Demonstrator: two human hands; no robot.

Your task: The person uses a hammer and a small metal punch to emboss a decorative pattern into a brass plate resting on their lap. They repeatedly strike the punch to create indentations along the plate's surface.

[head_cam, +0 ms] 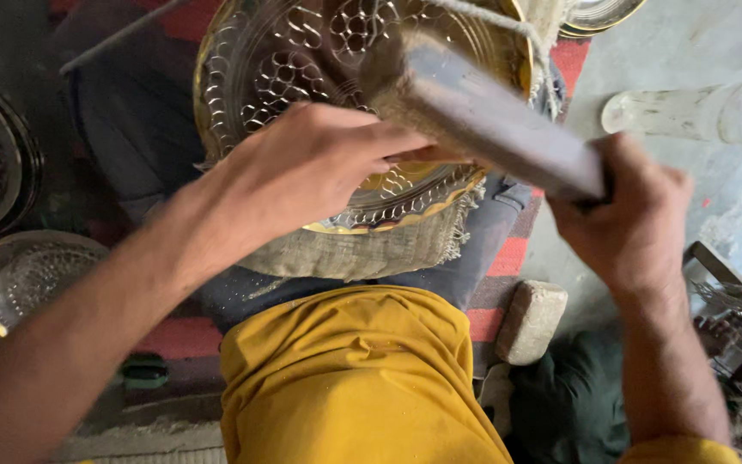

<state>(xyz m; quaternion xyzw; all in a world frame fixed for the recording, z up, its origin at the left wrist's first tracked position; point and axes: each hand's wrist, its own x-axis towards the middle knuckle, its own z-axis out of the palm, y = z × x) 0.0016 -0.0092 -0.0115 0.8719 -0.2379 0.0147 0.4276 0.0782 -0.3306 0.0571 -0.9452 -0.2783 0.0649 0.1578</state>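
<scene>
Yellow shirt point(354, 378) nearest, right hand point(637, 223) clamped on grey bar point(500, 120), left hand point(302, 172) loosely spread over patterned brass tray point(268, 69).

No labels, signs or screens show anywhere in the head view. The one container of a package kind is a clear plastic bottle point(693, 112) lying on its side on the grey floor point(646, 51) at the upper right, dusty and whitish, with no visible wrapper or printing on it.
</scene>
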